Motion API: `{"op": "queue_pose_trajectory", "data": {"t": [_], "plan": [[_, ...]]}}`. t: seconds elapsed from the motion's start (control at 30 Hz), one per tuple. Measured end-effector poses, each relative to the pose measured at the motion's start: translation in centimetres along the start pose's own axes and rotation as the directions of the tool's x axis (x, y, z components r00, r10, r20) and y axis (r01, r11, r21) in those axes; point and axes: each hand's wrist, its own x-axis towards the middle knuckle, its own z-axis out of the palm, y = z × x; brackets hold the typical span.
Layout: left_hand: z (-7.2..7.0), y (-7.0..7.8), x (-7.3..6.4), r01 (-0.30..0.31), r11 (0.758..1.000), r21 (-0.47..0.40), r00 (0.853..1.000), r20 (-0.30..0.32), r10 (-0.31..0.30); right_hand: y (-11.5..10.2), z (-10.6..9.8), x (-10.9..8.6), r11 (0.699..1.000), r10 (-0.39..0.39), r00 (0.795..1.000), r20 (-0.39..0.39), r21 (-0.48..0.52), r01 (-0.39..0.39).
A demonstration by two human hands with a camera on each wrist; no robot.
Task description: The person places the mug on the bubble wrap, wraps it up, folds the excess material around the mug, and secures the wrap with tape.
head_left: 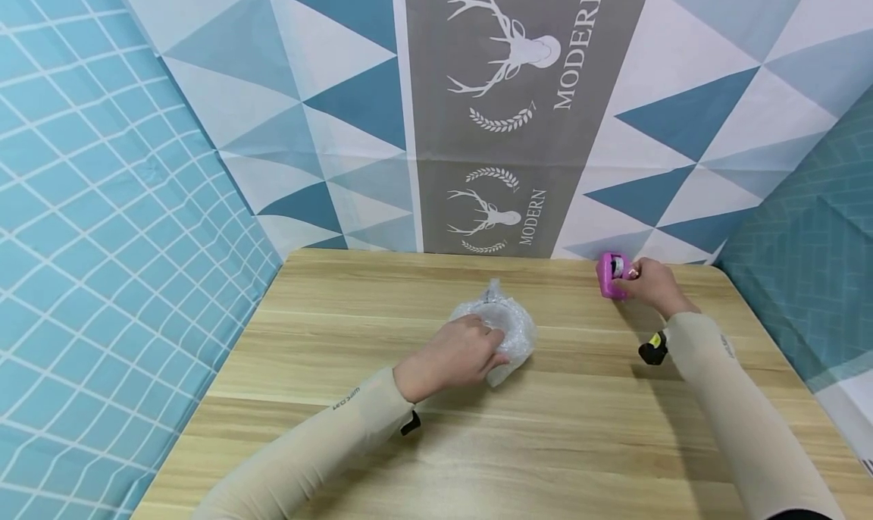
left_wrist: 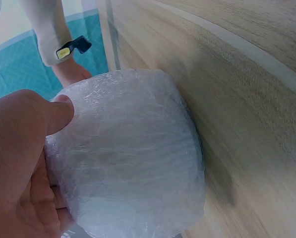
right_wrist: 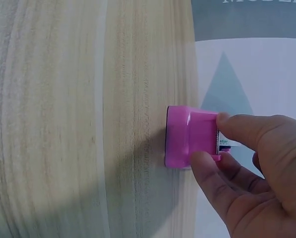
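A bubble-wrapped bundle (head_left: 521, 336), rounded and whitish, is at the middle of the table, with a twisted tuft of wrap at its far side. My left hand (head_left: 460, 355) grips its near left edge; the left wrist view shows the thumb on one face of the bundle (left_wrist: 133, 148) and fingers behind it. What the wrap encloses cannot be made out. At the table's far right edge, my right hand (head_left: 658, 283) holds a pink tape dispenser (head_left: 605, 281) between thumb and fingers. The right wrist view shows the dispenser (right_wrist: 180, 136) with its toothed cutting edge and a white label inside.
The wood-grain table (head_left: 327, 368) ends at a patterned wall cloth (head_left: 361, 148) just behind the dispenser. Blue tile-patterned cloth (head_left: 102, 239) hangs along the left side, and teal cloth (head_left: 805, 262) along the right.
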Motion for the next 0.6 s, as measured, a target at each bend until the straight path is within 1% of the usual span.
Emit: {"op": "queue_pose_trajectory", "data": {"t": [0.2,0.43,0.6], "plan": [[0.05,-0.01,0.05,0.006,1.000,-0.001,1.000,0.021,-0.006,-0.13,0.42,-0.16,1.000,-0.001,0.999,-0.044,0.003,0.001],[0.05,0.07,0.06,0.022,1.000,-0.010,0.999,0.046,-0.021,-0.10,0.75,-0.42,1.000,0.023,0.998,-0.066,-0.013,-0.024],[0.12,0.06,-0.02,0.014,1.000,-0.004,1.000,0.024,-0.014,-0.54,1.02,-0.34,0.999,0.005,0.995,-0.100,-0.035,-0.008]]}}
